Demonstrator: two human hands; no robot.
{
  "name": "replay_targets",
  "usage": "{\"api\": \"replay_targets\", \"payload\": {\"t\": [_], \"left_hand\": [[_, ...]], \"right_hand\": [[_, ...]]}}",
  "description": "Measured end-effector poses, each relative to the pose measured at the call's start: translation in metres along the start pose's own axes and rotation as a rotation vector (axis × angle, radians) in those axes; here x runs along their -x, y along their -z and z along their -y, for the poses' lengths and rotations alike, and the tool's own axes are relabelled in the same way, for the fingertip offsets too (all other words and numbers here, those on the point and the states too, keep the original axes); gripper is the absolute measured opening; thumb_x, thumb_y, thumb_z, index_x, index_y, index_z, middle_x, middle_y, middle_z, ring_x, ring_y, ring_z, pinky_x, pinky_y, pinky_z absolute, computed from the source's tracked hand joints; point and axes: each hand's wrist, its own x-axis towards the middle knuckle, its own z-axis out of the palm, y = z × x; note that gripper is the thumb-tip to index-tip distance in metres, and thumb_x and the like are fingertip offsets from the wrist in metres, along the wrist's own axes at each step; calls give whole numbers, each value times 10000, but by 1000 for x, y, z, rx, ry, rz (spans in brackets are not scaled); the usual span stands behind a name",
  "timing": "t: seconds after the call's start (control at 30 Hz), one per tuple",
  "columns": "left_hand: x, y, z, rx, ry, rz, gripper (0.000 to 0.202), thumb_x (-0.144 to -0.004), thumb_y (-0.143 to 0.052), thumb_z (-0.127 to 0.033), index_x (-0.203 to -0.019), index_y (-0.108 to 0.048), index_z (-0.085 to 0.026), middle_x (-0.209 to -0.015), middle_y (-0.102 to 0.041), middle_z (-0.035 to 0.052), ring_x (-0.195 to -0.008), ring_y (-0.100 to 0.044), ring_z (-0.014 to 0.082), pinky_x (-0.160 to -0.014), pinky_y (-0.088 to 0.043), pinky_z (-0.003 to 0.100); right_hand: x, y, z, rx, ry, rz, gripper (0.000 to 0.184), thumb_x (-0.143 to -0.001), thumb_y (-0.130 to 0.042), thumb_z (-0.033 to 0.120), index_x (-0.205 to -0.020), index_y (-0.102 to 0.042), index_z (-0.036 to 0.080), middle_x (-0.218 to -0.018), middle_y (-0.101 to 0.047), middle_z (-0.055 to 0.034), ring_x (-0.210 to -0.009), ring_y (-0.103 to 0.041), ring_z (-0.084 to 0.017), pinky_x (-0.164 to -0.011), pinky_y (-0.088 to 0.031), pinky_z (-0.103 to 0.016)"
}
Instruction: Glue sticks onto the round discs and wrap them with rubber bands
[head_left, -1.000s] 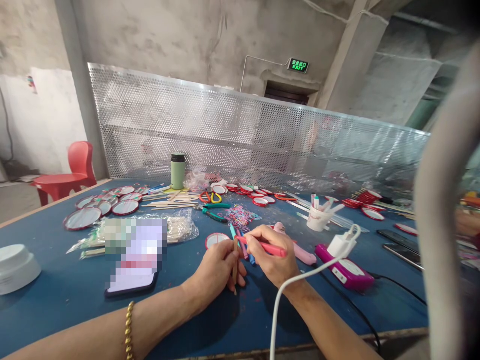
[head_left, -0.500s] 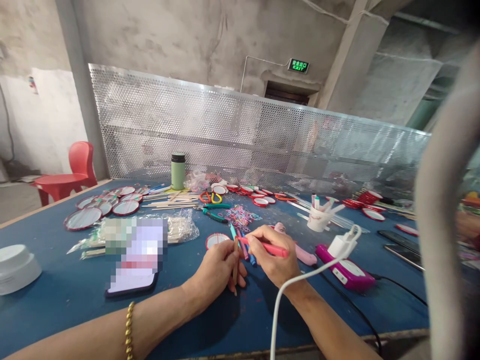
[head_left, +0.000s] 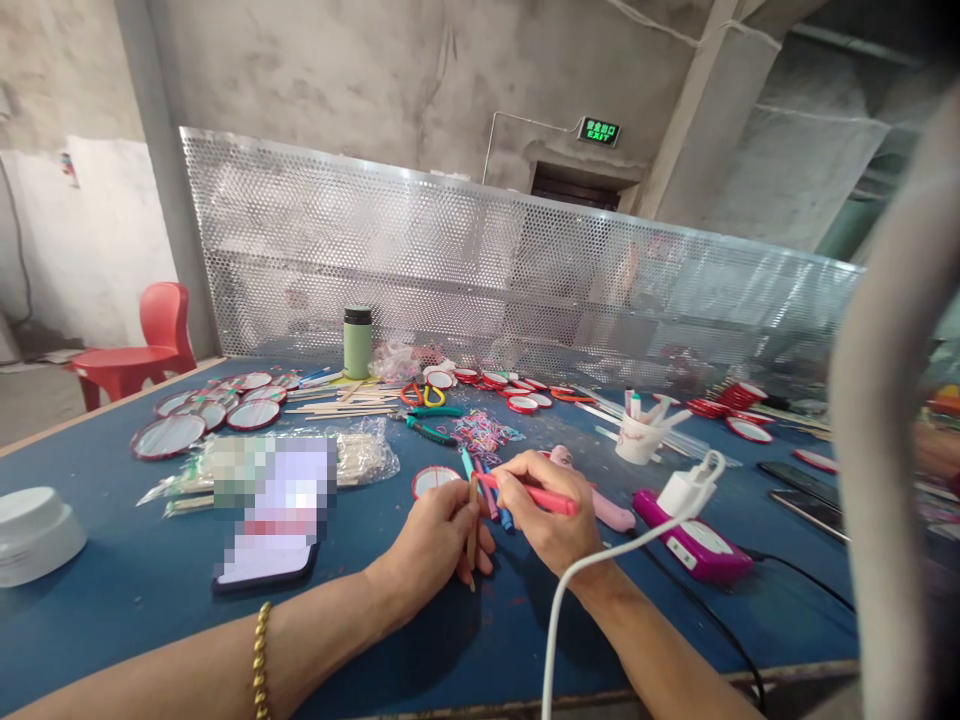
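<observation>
Gripping a thin wooden stick (head_left: 472,540) in the left hand (head_left: 439,530), pinched between thumb and fingers, lengthwise from 12 to 6 o'clock. Grasping a red marker (head_left: 555,500) in the right hand (head_left: 555,535), pen-fashion, pointed toward 9 o'clock at the upper end of the stick; cannot make out contact or gap at the tip. Reckoning from the hands, see at 12 o'clock loose markers (head_left: 505,518) in teal, purple and blue, partly covered by the fingers. Find at 2 o'clock a white cup (head_left: 635,446) with pens upright inside, one green-topped, and paler contents hard to name. Notice at 10 o'clock clear plastic bags (head_left: 369,458) packed with pale sticks, partly masked by the pixelated patch over the phone (head_left: 262,580) at 9 o'clock, its screen unreadable. Farther toward 9 o'clock, spot a white jar (head_left: 37,540), lidded and cut off by the picture edge, contents hidden. At 11 o'clock, see a green flask (head_left: 358,345) under its black lid, likewise concealing any contents, and just beside it a clear bag (head_left: 395,362) of pinkish material too small to tell. Close at 10 o'clock, glimpse a red-rimmed disc (head_left: 431,482), half behind the left hand. Toward 3 o'clock, make out only a blurred, pale pole-like shape (head_left: 881,430), blocking the table behind.
</observation>
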Motion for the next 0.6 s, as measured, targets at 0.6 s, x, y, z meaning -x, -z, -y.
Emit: {"api": "replay_targets", "payload": {"t": [0.6], "left_hand": [[-1, 0, 0, -14, 9, 2, 186, -867, -464, -349, -833, -501, -170, -579, -628, -3, -394, -584, 106, -312, -418, 149]], "right_hand": [[0, 0, -1, -9, 2, 16, 211, -867, -542, 208, -671, -609, 172, -563, -619, 10, -476, -554, -102, -501, -433, -207]]}}
